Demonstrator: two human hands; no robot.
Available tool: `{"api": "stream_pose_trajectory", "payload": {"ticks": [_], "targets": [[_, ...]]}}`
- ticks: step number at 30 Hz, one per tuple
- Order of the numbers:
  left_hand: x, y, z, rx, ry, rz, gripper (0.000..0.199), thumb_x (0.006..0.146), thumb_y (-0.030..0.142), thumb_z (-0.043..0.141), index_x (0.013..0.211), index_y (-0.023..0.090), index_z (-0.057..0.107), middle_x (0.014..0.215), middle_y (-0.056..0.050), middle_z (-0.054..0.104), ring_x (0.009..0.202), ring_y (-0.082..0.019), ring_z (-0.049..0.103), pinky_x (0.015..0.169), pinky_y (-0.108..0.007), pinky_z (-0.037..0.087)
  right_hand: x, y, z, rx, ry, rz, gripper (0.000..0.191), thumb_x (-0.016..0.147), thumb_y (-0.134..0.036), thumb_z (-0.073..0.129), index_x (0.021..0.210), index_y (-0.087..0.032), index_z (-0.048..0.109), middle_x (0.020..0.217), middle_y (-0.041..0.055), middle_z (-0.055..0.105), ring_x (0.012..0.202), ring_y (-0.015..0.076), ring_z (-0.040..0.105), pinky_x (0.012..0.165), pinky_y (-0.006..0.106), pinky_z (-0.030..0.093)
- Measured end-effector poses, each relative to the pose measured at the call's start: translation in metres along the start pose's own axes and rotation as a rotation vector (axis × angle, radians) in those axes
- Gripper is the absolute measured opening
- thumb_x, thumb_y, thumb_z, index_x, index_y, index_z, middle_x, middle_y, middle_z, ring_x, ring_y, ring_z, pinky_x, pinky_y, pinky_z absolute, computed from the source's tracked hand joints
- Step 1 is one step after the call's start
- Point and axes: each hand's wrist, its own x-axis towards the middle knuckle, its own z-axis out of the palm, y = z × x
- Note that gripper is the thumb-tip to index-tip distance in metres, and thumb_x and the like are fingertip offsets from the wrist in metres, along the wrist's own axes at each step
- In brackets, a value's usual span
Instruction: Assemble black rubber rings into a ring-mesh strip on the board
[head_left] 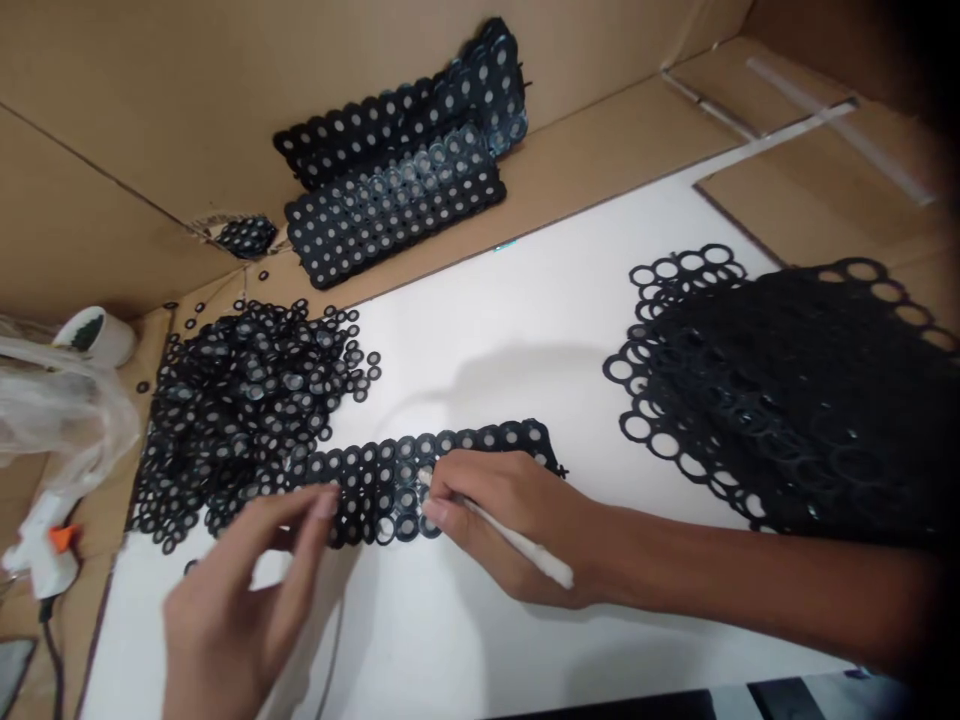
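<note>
A black sheet of joined rings lies flat on the white board in front of me. My right hand rests on the sheet's right part and grips a thin white stick, its tip pressed into one ring. My left hand reaches in from the lower left, fingertips touching the sheet's left end. Just left of the sheet lies a loose pile of small black rings with clear centres.
A heap of emptied black ring frames covers the right side. Stacked full ring sheets lean against the cardboard wall at the back. A white cup, a plastic bag and a white glue gun sit at the left.
</note>
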Motion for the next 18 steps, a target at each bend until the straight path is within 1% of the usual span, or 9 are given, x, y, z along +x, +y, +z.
{"api": "stream_pose_trajectory", "payload": {"ticks": [2, 4, 5, 6, 8, 10, 12, 14, 18], "targets": [[-0.011, 0.014, 0.010, 0.014, -0.129, 0.110, 0.009, 0.096, 0.036, 0.079, 0.099, 0.028, 0.081, 0.095, -0.003, 0.076, 0.077, -0.020, 0.066, 0.070, -0.026, 0.056, 0.000, 0.000, 0.000, 0.002, -0.004, 0.012, 0.019, 0.113, -0.024, 0.047, 0.096, -0.021, 0.054, 0.086, 0.0006, 0.061, 0.073, 0.0148, 0.055, 0.066, 0.029, 0.044], [-0.016, 0.022, 0.017, 0.002, -0.191, 0.138, 0.008, 0.095, 0.035, 0.079, 0.098, 0.027, 0.081, 0.091, -0.004, 0.075, 0.073, -0.020, 0.065, 0.062, -0.025, 0.055, 0.000, 0.000, 0.000, 0.017, -0.015, 0.019, 0.016, 0.111, -0.022, 0.049, 0.097, -0.021, 0.055, 0.087, 0.0007, 0.062, 0.074, 0.0149, 0.056, 0.067, 0.029, 0.044], [-0.017, 0.023, 0.019, 0.002, -0.204, 0.137, 0.010, 0.094, 0.035, 0.080, 0.100, 0.027, 0.081, 0.092, -0.005, 0.075, 0.074, -0.020, 0.065, 0.061, -0.025, 0.055, 0.000, 0.000, -0.001, 0.028, -0.022, 0.019, 0.012, 0.109, -0.019, 0.051, 0.097, -0.021, 0.055, 0.088, 0.0006, 0.063, 0.075, 0.0148, 0.057, 0.067, 0.028, 0.044], [-0.018, 0.022, 0.020, 0.013, -0.209, 0.135, 0.012, 0.094, 0.035, 0.080, 0.103, 0.026, 0.080, 0.093, -0.005, 0.075, 0.076, -0.021, 0.066, 0.062, -0.025, 0.056, -0.001, 0.001, -0.001, 0.042, -0.031, 0.016, 0.010, 0.104, -0.014, 0.053, 0.097, -0.021, 0.055, 0.089, 0.0003, 0.063, 0.075, 0.0145, 0.057, 0.068, 0.028, 0.045], [-0.018, 0.019, 0.022, 0.052, -0.232, 0.157, 0.017, 0.096, 0.036, 0.079, 0.109, 0.026, 0.079, 0.099, -0.006, 0.075, 0.082, -0.022, 0.069, 0.070, -0.027, 0.058, -0.001, 0.000, -0.002, 0.076, -0.053, 0.026, 0.015, 0.095, -0.007, 0.057, 0.096, -0.021, 0.056, 0.092, -0.0005, 0.065, 0.078, 0.0140, 0.060, 0.071, 0.027, 0.046], [-0.018, 0.015, 0.022, 0.092, -0.251, 0.176, 0.019, 0.097, 0.038, 0.078, 0.113, 0.026, 0.078, 0.104, -0.007, 0.076, 0.086, -0.023, 0.071, 0.077, -0.029, 0.058, -0.002, -0.001, -0.004, 0.107, -0.075, 0.066, 0.018, 0.090, -0.004, 0.057, 0.095, -0.022, 0.056, 0.091, -0.0017, 0.066, 0.079, 0.0139, 0.061, 0.072, 0.027, 0.047], [-0.018, 0.013, 0.022, 0.117, -0.264, 0.196, 0.021, 0.098, 0.038, 0.078, 0.115, 0.026, 0.078, 0.107, -0.007, 0.077, 0.088, -0.023, 0.072, 0.080, -0.030, 0.058, -0.001, -0.003, -0.006, 0.126, -0.094, 0.143, 0.019, 0.090, -0.006, 0.057, 0.098, -0.023, 0.055, 0.087, -0.0033, 0.066, 0.073, 0.0138, 0.060, 0.067, 0.027, 0.045], [-0.018, 0.013, 0.023, 0.133, -0.259, 0.213, 0.021, 0.098, 0.038, 0.078, 0.115, 0.026, 0.077, 0.108, -0.006, 0.077, 0.090, -0.024, 0.074, 0.081, -0.030, 0.058, 0.000, -0.005, -0.008, 0.138, -0.108, 0.220, 0.021, 0.090, -0.008, 0.057, 0.102, -0.024, 0.053, 0.079, -0.0056, 0.063, 0.064, 0.0133, 0.055, 0.061, 0.026, 0.040], [-0.019, 0.017, 0.025, 0.193, -0.220, 0.290, 0.019, 0.099, 0.036, 0.078, 0.113, 0.023, 0.074, 0.100, -0.004, 0.076, 0.085, -0.021, 0.073, 0.081, -0.029, 0.056, 0.004, -0.009, -0.011, 0.167, -0.126, 0.285, 0.019, 0.088, -0.008, 0.054, 0.095, -0.024, 0.048, 0.072, -0.0070, 0.058, 0.059, 0.0122, 0.051, 0.056, 0.025, 0.036]]}}
